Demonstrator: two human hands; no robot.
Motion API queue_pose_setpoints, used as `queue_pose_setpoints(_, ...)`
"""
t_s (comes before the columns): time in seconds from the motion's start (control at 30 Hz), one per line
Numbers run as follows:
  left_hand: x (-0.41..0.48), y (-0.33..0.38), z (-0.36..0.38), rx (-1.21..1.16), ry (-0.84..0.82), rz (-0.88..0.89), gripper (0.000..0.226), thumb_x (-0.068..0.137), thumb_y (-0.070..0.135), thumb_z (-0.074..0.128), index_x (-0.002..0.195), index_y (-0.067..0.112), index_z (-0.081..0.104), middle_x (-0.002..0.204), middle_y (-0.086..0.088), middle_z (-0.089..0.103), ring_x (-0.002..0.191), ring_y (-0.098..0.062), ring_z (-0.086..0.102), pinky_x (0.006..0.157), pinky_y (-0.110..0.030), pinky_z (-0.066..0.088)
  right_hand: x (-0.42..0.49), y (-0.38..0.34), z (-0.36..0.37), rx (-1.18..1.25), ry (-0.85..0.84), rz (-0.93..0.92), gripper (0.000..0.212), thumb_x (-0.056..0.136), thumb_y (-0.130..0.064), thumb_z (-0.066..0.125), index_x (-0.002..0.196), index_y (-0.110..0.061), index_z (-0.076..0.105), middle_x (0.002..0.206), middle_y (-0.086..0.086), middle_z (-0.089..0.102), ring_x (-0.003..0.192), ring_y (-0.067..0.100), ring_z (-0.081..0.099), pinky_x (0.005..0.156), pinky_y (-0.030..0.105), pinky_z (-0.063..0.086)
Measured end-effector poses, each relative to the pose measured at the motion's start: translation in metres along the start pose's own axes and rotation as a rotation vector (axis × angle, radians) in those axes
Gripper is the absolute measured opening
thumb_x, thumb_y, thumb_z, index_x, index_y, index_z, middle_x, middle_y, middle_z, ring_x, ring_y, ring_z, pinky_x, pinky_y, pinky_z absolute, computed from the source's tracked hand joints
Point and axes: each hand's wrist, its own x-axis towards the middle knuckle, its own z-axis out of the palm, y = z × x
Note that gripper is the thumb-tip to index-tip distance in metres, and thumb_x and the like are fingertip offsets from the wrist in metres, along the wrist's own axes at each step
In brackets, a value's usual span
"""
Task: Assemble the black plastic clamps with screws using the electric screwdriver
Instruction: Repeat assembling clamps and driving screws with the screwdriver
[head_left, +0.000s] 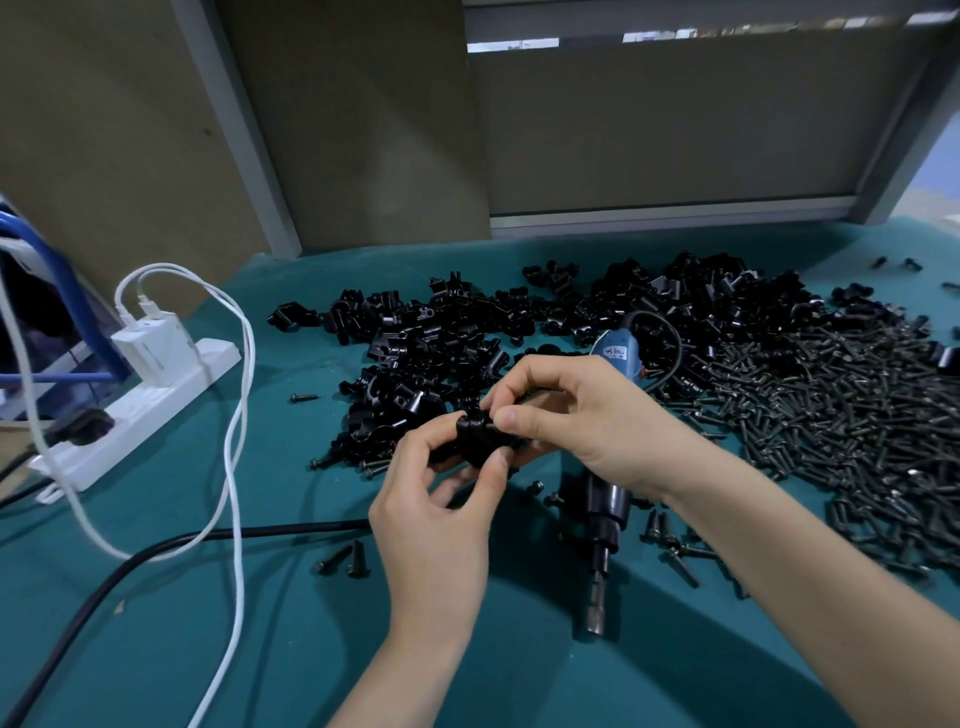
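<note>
Left hand (431, 519), right hand (587, 421) pinch clamp (475, 436) | screwdriver (605, 514) beneath | mat (519, 675) open nearside

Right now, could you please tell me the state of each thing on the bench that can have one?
Clamp: held off the mat by both hands.
Left hand: gripping the clamp from below.
Right hand: pinching the clamp's top.
Screwdriver: lying on the mat, not held.
Clamp pile: loose, heaped on the mat.
Screw pile: loose, spread on the mat.
Charger: plugged into the power strip.
</note>
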Motion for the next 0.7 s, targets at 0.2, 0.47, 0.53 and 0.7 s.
queue_pose_setpoints(0.2, 0.002, 0.0, 0.005, -0.042, 0.077, -0.139, 0.028, 0.061, 0.035, 0.077, 0.086, 0.024, 0.069, 0.109, 0.015, 0.064, 0.085, -0.009, 0.071, 0.071, -0.013, 0.051, 0.003, 0.004, -0.002, -0.074, -0.002, 0.012, 0.009, 0.083, -0.011, 0.072, 0.089, -0.005, 0.069, 0.09, 0.012, 0.072, 0.079, 0.03, 0.07, 0.076, 0.036, 0.06)
queue_pose_setpoints(0.47, 0.007, 0.001, 0.005, -0.359, 0.011, -0.261, 0.008, 0.067, 0.021, 0.072, 0.073, 0.024, 0.077, 0.115, 0.002, 0.067, 0.088, -0.01, 0.072, 0.073, -0.018, 0.056, 0.005, 0.005, -0.015, 0.057, 0.036, -0.022, 0.009, 0.088, -0.001, 0.064, 0.086, -0.009, 0.068, 0.08, 0.001, 0.068, 0.074, 0.013, 0.064, 0.066, 0.023, 0.054)
queue_pose_setpoints(0.53, 0.01, 0.002, 0.005, -0.435, -0.023, -0.294, 0.004, 0.065, 0.019, 0.072, 0.067, 0.022, 0.074, 0.1, -0.005, 0.07, 0.084, -0.01, 0.07, 0.071, -0.019, 0.056, 0.005, 0.006, -0.019, 0.125, 0.023, -0.016, 0.012, 0.089, 0.002, 0.061, 0.086, -0.008, 0.068, 0.081, 0.004, 0.068, 0.074, 0.014, 0.063, 0.066, 0.022, 0.054)
queue_pose_setpoints(0.7, 0.009, 0.007, 0.004, -0.448, -0.159, -0.289, 0.009, 0.062, 0.025, 0.076, 0.067, 0.024, 0.069, 0.078, -0.005, 0.07, 0.073, -0.012, 0.066, 0.067, -0.018, 0.053, 0.005, 0.008, -0.021, 0.262, -0.041, 0.046, 0.012, 0.089, 0.001, 0.059, 0.087, -0.007, 0.067, 0.073, -0.004, 0.067, 0.07, 0.009, 0.06, 0.066, 0.017, 0.052)
